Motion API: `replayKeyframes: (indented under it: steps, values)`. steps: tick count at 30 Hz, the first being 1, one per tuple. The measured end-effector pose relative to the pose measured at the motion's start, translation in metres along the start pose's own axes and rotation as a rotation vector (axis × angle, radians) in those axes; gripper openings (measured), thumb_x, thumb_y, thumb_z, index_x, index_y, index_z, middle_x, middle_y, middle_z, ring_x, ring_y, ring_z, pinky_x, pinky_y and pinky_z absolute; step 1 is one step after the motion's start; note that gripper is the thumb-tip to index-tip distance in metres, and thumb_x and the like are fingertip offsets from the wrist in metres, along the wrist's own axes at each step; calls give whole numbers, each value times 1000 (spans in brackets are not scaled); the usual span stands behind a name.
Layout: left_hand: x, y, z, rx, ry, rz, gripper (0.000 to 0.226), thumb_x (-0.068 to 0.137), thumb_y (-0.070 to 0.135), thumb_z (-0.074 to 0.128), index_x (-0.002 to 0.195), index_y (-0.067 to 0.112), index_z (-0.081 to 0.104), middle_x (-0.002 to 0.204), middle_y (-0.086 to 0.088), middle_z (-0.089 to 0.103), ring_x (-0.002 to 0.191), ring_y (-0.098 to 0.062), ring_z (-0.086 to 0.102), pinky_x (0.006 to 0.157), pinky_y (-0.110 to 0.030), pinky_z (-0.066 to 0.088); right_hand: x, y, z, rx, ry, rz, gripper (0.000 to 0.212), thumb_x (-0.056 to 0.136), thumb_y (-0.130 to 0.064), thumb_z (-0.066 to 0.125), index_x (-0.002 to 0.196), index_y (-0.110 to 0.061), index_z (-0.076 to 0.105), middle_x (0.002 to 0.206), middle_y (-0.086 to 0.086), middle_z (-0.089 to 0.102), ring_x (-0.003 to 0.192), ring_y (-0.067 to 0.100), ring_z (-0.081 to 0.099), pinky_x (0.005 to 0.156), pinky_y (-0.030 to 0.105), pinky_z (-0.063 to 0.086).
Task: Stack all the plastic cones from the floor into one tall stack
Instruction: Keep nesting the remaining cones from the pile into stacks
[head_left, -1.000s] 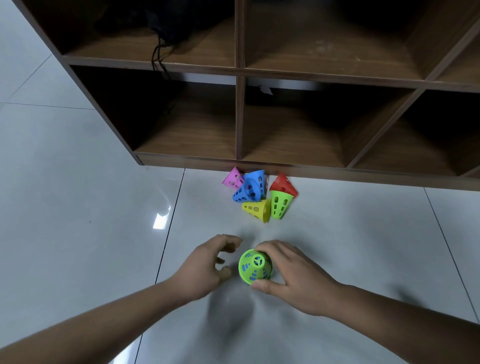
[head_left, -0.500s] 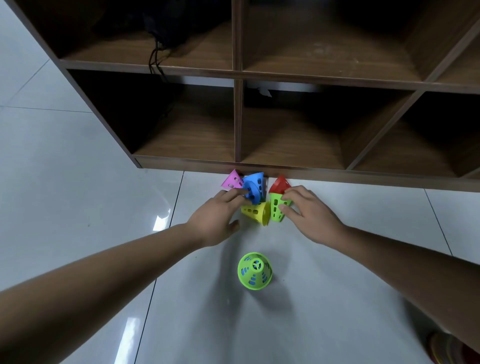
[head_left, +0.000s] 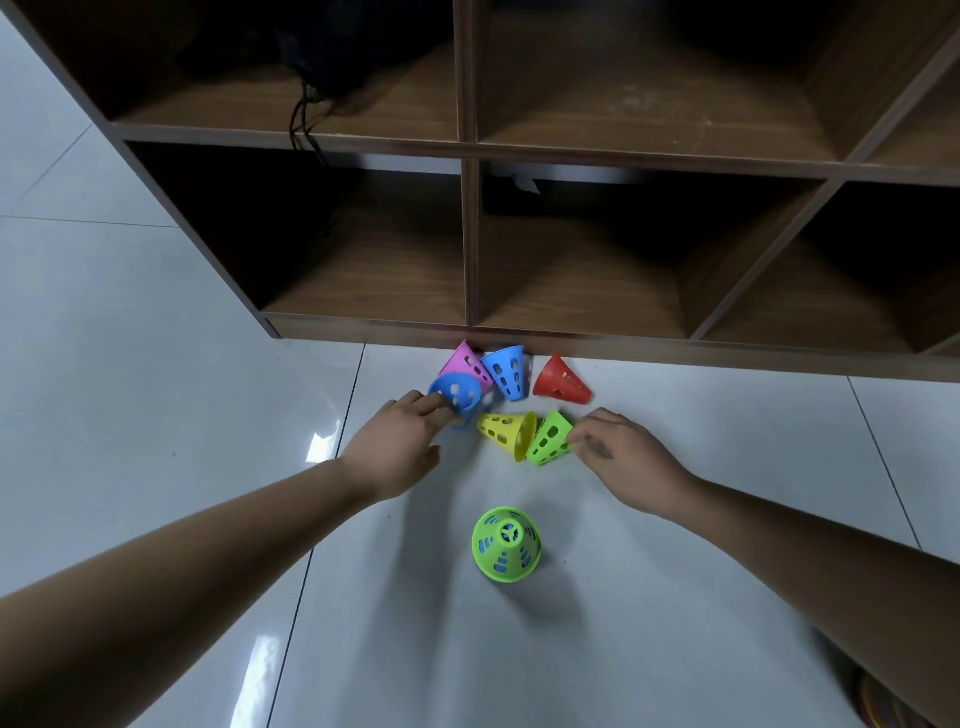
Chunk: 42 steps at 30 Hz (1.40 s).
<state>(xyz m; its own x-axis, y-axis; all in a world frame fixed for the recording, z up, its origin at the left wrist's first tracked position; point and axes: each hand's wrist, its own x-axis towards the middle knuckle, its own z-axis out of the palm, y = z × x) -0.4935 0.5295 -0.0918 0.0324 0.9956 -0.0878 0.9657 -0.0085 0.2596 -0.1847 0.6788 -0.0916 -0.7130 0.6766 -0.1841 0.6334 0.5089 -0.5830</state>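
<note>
A green cone (head_left: 506, 544) stands upright on the white floor, with blue showing through its holes. Beyond it lie several loose cones near the shelf: pink (head_left: 467, 362), blue (head_left: 506, 371), red (head_left: 560, 381), yellow (head_left: 506, 431). My left hand (head_left: 397, 449) grips the rim of a second blue cone (head_left: 460, 397) lying on its side. My right hand (head_left: 626, 457) pinches a small green cone (head_left: 549, 439) lying next to the yellow one.
A dark wooden cubby shelf (head_left: 467, 332) stands on the floor right behind the cones. A black cable (head_left: 304, 122) hangs in an upper left cubby. A coloured object (head_left: 883, 709) shows at the bottom right corner.
Both hands left the upright green cone and reached the pile. The left hand has pulled one blue cone out to the left; the right hand has drawn the small green cone away from the red one.
</note>
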Motion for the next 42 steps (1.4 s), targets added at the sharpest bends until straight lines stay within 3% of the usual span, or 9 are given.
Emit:
replayKeyframes:
  steps: [7, 10, 12, 18, 22, 25, 30, 36, 42]
  values:
    - [-47, 17, -11, -453, 167, -174, 32, 93, 14, 79, 117, 33, 69, 118, 15, 67, 96, -7, 67, 80, -23, 50, -43, -23, -1, 244, 142, 139, 15, 97, -14, 71, 93, -28, 73, 92, -18, 68, 84, 4, 64, 75, 19, 48]
    - [-61, 37, -31, -658, 262, -299, 21, 100, 14, 73, 106, 34, 69, 108, 16, 72, 87, -14, 67, 72, -23, 52, -55, -40, -9, 462, 160, 195, 21, 97, -10, 72, 96, -31, 71, 90, -9, 73, 89, 14, 69, 82, 27, 55]
    - [-69, 49, -44, -768, 287, -359, 13, 104, 16, 68, 103, 29, 69, 96, 9, 74, 82, -17, 68, 68, -31, 52, -62, -54, -18, 603, 168, 202, 20, 98, -6, 71, 99, -26, 70, 90, -1, 75, 88, 19, 71, 81, 32, 55]
    - [-84, 75, -85, -1044, 384, -352, 12, 109, 11, 58, 116, 21, 56, 92, -3, 71, 80, -24, 72, 71, -35, 52, -81, -93, -35, 1002, 105, 243, 13, 99, 4, 64, 109, -4, 65, 91, 13, 75, 81, 20, 68, 72, 30, 50]
    - [-90, 85, -99, -1333, 415, -407, 18, 110, 10, 55, 124, 19, 60, 84, -11, 65, 76, -29, 62, 77, -38, 48, -92, -108, -30, 1160, -39, 274, 18, 99, 6, 62, 115, 0, 61, 90, 14, 71, 78, 20, 64, 70, 28, 49]
    - [-94, 92, -102, -1489, 352, -427, 19, 110, 16, 54, 124, 12, 66, 79, -17, 62, 76, -28, 57, 78, -41, 44, -95, -112, -21, 1081, -114, 271, 19, 99, 4, 63, 117, -3, 62, 90, 15, 72, 79, 19, 65, 70, 26, 51]
    - [-99, 104, -95, -1556, 182, -381, 22, 107, 18, 54, 118, 4, 67, 76, -25, 63, 71, -27, 59, 69, -31, 49, -94, -110, -6, 943, -145, 302, 18, 99, 2, 66, 115, -5, 62, 88, 11, 76, 78, 19, 69, 72, 27, 54]
    - [-108, 115, -70, -1413, 51, -426, 14, 111, 8, 52, 112, 6, 66, 75, -22, 68, 72, -26, 62, 70, -32, 49, -93, -98, 3, 847, -120, 341, 18, 94, -5, 77, 108, -5, 66, 96, 23, 73, 79, 25, 73, 74, 32, 60]
    - [-108, 111, -45, -1232, -31, -524, 8, 107, 12, 60, 107, 13, 68, 90, -7, 71, 76, -27, 74, 72, -36, 53, -89, -84, 9, 718, -112, 364, 11, 94, -9, 76, 103, -14, 71, 100, 15, 72, 88, 35, 74, 71, 31, 60]
